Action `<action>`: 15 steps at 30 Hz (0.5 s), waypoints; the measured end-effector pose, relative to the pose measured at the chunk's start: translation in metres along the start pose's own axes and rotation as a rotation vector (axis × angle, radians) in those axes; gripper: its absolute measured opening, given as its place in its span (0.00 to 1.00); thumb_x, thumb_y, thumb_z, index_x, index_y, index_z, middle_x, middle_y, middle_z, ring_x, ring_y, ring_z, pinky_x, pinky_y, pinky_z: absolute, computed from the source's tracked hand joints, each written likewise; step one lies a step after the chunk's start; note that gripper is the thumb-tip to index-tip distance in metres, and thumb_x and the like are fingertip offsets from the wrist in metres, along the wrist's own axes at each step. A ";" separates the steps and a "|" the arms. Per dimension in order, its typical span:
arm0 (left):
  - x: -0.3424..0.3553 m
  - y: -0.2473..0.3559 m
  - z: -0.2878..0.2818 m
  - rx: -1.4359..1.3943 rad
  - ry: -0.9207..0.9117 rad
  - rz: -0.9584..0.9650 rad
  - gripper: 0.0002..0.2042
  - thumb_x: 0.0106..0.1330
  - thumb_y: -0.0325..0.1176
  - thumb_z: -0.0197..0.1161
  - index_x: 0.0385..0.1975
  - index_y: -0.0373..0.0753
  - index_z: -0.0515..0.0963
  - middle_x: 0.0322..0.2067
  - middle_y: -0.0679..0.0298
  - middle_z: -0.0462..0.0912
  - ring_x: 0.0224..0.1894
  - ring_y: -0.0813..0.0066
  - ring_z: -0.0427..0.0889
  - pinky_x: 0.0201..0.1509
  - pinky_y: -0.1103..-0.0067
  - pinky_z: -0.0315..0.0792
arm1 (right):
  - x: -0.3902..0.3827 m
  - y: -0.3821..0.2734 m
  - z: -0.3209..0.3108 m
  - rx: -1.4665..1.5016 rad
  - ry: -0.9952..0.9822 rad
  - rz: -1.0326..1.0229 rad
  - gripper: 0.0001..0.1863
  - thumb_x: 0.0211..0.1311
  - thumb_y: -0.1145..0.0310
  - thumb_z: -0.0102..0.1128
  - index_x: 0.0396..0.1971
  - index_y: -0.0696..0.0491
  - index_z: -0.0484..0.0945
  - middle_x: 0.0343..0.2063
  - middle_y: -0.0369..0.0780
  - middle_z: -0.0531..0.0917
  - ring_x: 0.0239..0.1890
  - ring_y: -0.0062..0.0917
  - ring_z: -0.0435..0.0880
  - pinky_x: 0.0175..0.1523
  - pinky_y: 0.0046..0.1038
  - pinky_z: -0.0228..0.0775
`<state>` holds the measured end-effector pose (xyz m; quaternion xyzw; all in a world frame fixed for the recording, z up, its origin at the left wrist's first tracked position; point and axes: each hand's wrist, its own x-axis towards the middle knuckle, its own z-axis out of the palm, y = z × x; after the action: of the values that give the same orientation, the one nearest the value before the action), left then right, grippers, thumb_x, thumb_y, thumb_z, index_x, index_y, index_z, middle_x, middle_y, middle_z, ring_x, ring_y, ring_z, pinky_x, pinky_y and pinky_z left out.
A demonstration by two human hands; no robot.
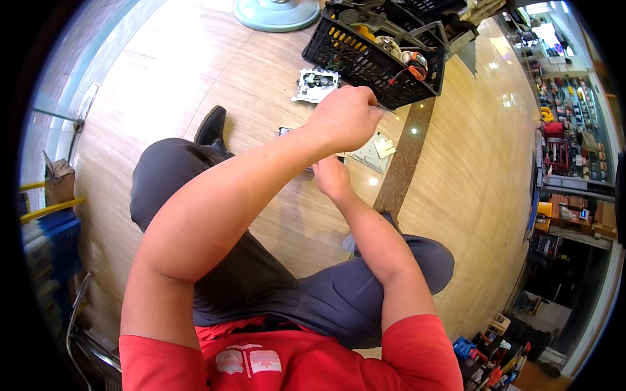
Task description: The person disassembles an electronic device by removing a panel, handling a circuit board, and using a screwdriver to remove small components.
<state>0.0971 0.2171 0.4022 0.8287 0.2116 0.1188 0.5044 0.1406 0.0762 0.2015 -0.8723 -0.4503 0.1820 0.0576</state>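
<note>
My left hand (349, 117) is closed in front of a black plastic crate, its forearm reaching across above my right hand. A thin dark sliver shows beyond its fingertips, too small to name. Lower down, my right hand (332, 176) is closed at the edge of a low object mostly hidden behind my left forearm and the hand. What its fingers grip is hidden. Just right of both hands lies a flat pale panel (362, 156) with a yellowish paper piece (385, 146) on it. Beyond my left wrist, a white chassis with dark inner parts (316, 85) rests on the floor.
The black crate (398, 86), full of tools and a red-and-orange item, stands at the far side. A pale blue round base (277, 13) is left of it. Shelves of goods (574, 124) line the right. Blue bins (59, 241) stand at the left.
</note>
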 end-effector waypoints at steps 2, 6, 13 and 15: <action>0.001 -0.010 0.004 0.057 0.036 0.017 0.15 0.64 0.40 0.60 0.43 0.35 0.81 0.42 0.48 0.82 0.48 0.53 0.80 0.54 0.65 0.73 | -0.002 0.003 -0.010 0.098 0.029 0.111 0.12 0.60 0.66 0.59 0.39 0.58 0.77 0.41 0.54 0.79 0.44 0.45 0.82 0.49 0.42 0.75; -0.002 -0.033 0.008 0.265 -0.004 0.001 0.15 0.64 0.37 0.60 0.45 0.34 0.80 0.43 0.49 0.82 0.49 0.51 0.79 0.53 0.64 0.73 | -0.013 0.014 -0.054 0.037 -0.032 0.151 0.11 0.57 0.73 0.56 0.40 0.59 0.78 0.42 0.55 0.79 0.46 0.46 0.80 0.53 0.40 0.73; -0.041 -0.067 0.026 0.317 -0.503 0.269 0.11 0.64 0.35 0.59 0.43 0.39 0.81 0.39 0.50 0.82 0.44 0.49 0.79 0.50 0.63 0.73 | -0.063 -0.008 -0.158 0.251 -0.242 0.075 0.13 0.63 0.69 0.55 0.44 0.58 0.79 0.36 0.49 0.83 0.43 0.44 0.81 0.49 0.38 0.72; -0.040 -0.066 0.028 0.410 -0.528 0.232 0.10 0.64 0.36 0.59 0.41 0.40 0.81 0.38 0.51 0.83 0.42 0.50 0.80 0.48 0.63 0.73 | -0.069 -0.006 -0.166 0.333 -0.229 -0.010 0.15 0.61 0.67 0.61 0.44 0.59 0.79 0.33 0.48 0.83 0.38 0.41 0.82 0.45 0.36 0.72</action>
<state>0.0584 0.2033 0.3317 0.9334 -0.0023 -0.0879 0.3480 0.1601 0.0344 0.3751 -0.8221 -0.4219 0.3515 0.1505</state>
